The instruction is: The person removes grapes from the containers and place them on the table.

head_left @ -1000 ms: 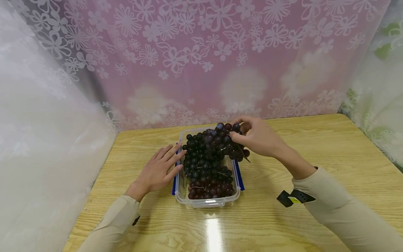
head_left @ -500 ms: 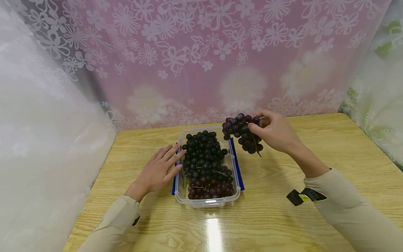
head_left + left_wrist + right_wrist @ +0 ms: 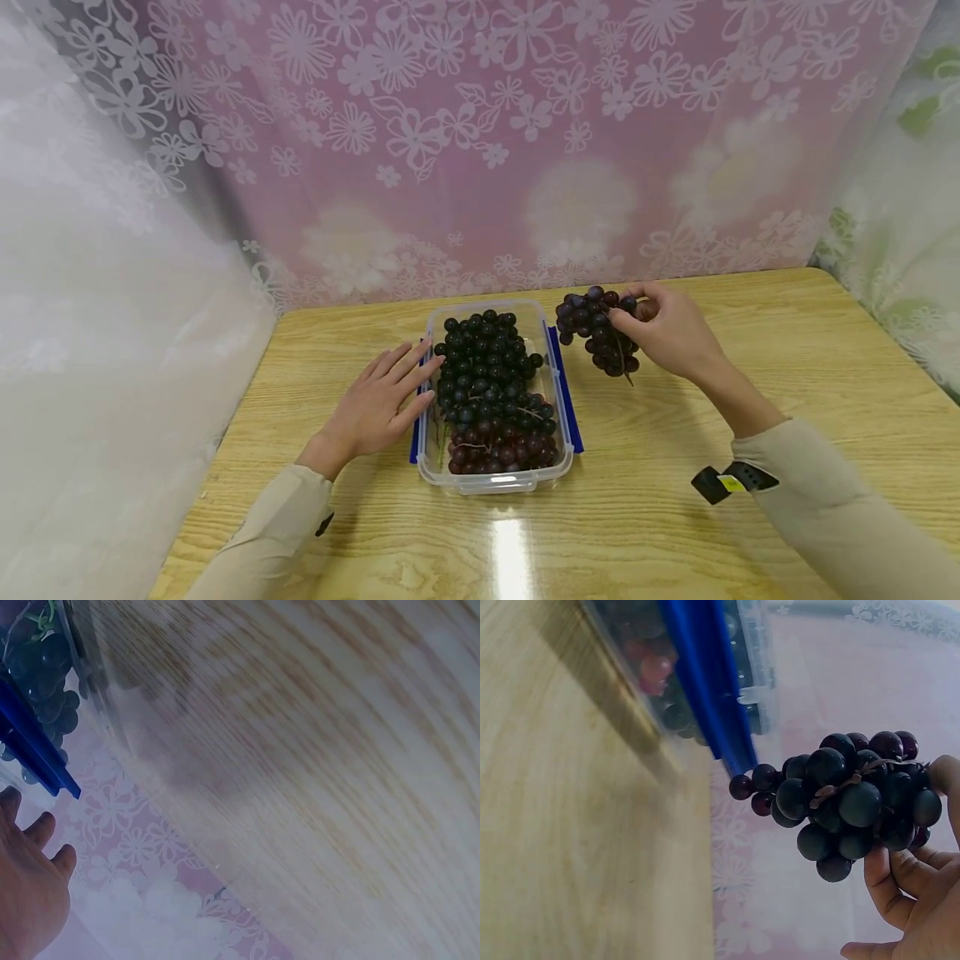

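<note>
My right hand (image 3: pixel 675 332) pinches a bunch of dark purple grapes (image 3: pixel 588 321) by its upper right end, to the right of the clear plastic container (image 3: pixel 495 482). A thin stem hangs from the bunch, and in the right wrist view the bunch (image 3: pixel 859 802) fills the space beside the fingers. Inside the container lie black grapes (image 3: pixel 480 362), with reddish grapes (image 3: pixel 510 454) at the near end. My left hand (image 3: pixel 375 408) has its fingers spread straight, the tips at the container's left rim. The left wrist view shows this hand (image 3: pixel 34 889) just off a blue side latch (image 3: pixel 37 746).
Blue latch flaps (image 3: pixel 567 392) hang out from both long sides of the container. The wooden table (image 3: pixel 787 358) ends at the back against a pink flowered curtain (image 3: pixel 465 208). A pale curtain (image 3: pixel 127 333) lines the left side, and another flowered one stands at the right.
My right hand has carried the grape bunch from above the container's far right corner out to the right, then slightly lower. The left hand stays at the left rim.
</note>
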